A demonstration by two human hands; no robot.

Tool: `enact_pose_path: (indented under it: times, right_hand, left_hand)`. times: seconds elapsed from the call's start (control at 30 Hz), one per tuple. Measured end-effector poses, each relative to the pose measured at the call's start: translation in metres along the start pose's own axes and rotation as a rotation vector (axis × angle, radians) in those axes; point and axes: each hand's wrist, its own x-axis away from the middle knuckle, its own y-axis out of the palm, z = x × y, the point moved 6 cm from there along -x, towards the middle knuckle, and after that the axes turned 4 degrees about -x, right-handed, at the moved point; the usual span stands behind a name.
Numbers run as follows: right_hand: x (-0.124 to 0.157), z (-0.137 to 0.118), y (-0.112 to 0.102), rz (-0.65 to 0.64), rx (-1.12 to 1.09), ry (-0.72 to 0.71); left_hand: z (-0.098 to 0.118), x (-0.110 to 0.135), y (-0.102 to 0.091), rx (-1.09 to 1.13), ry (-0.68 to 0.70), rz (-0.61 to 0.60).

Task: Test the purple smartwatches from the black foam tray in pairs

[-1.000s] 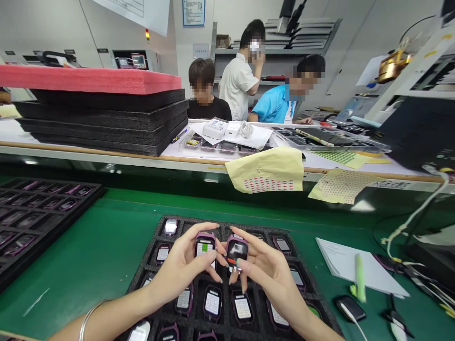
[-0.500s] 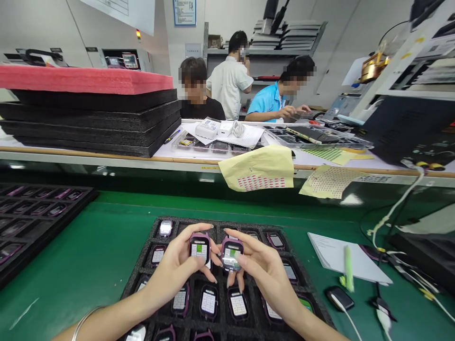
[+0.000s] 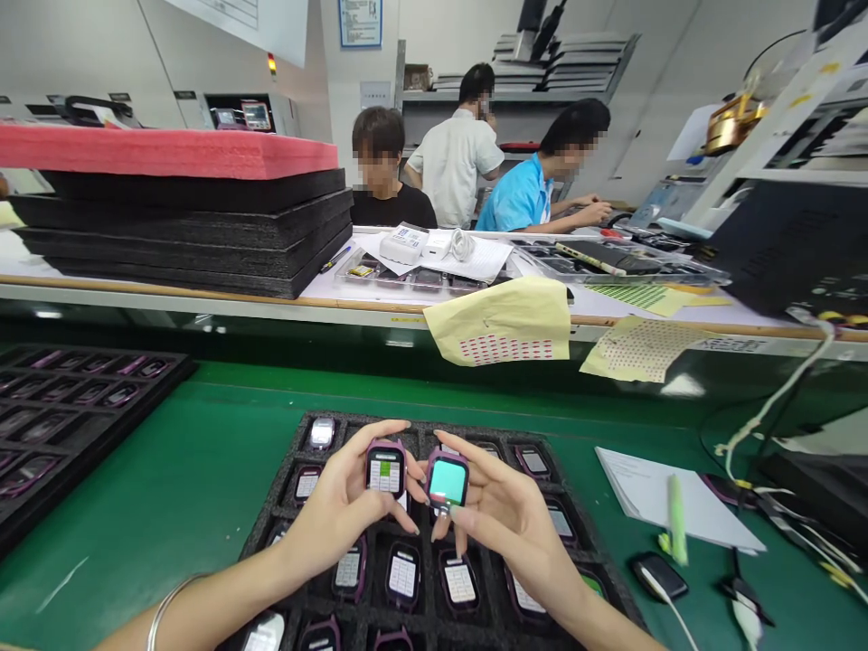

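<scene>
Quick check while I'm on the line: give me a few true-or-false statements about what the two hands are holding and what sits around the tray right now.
1. The left hand holds a watch whose screen shows a grid. True.
2. The watch in the right hand has a dark, blank screen. False: that second watch glows plain teal.
3. Both hands are above a black foam tray of watches. True.
4. The tray sits on a bare wooden table. False: it lies on a green mat.
5. A pink foam sheet tops the black stack at the back left. True.
</scene>
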Motion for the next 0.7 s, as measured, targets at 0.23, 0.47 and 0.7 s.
enact_pose_path:
  times: [0.23, 0.47, 0.7]
  right_hand:
    - [0.0, 0.001, -0.002, 0.013, 0.088, 0.022]
    - [-0.013, 0.007, -0.008, -0.045, 0.153, 0.083]
    - [-0.075, 0.044, -0.027, -0.162, 1.052, -0.006]
  left_hand:
    - [0.001, 0.0, 0.002, 0.006, -0.008, -0.024]
    - [-0.009, 0.003, -0.008, -0.004, -0.033, -0.017]
    - [-0.027, -0.015, -0.048, -0.287, 0.026, -0.039]
